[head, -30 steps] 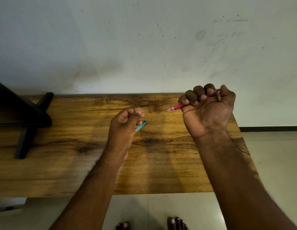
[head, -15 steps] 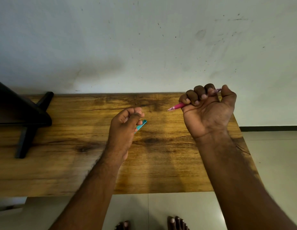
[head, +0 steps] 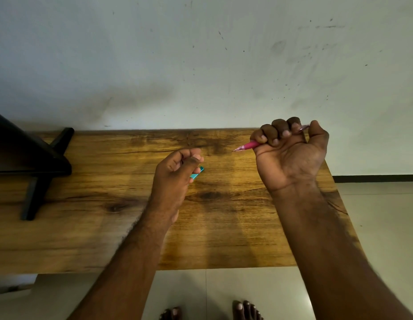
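Pink pen (head: 248,145) in right hand (head: 291,155), tip pointing left

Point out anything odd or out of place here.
Nothing is spilled or broken. The one oddity is the grip: the right hand holds the pink pen in a closed fist, tip pointing left, not a writing hold. The left hand pinches a small teal piece above the wooden table.

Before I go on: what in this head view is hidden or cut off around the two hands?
- Teal piece: the left hand covers most of it; what it is cannot be told.
- Pink pen: its middle lies inside the right hand; only the tip and rear end show.
- Black stand: cut off by the left edge.
- Feet: cut off by the bottom edge.
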{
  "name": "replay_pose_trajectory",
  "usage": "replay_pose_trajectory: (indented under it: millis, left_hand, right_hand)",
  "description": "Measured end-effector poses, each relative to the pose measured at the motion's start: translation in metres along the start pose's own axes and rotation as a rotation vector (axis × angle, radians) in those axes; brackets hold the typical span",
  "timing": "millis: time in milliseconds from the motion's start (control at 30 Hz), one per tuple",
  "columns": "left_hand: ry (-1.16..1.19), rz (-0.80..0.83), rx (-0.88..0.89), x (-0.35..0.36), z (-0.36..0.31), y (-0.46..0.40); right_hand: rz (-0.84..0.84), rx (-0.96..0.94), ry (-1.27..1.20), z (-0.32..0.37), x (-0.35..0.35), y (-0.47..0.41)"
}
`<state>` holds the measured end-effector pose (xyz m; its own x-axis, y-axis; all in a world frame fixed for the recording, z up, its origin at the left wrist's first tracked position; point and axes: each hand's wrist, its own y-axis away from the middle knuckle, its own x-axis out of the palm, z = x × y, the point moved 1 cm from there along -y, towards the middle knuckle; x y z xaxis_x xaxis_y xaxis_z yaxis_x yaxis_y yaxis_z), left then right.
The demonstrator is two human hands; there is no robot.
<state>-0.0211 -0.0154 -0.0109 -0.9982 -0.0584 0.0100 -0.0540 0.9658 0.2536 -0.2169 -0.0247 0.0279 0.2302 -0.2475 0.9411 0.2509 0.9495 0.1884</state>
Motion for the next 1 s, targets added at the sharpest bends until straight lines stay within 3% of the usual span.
replay_pose_trajectory:
  millis: [400,1000]
  left_hand:
    - [0.010,0.254,0.127,0.008,-0.001,0.009]
    - [-0.002,0.156,0.163,0.006,0.004,0.003]
  right_hand:
    - [0.017,0.023,-0.041,-0.002,0.000,0.001]
    - [0.165,0.218,0.049,-0.015,0.004,0.005]
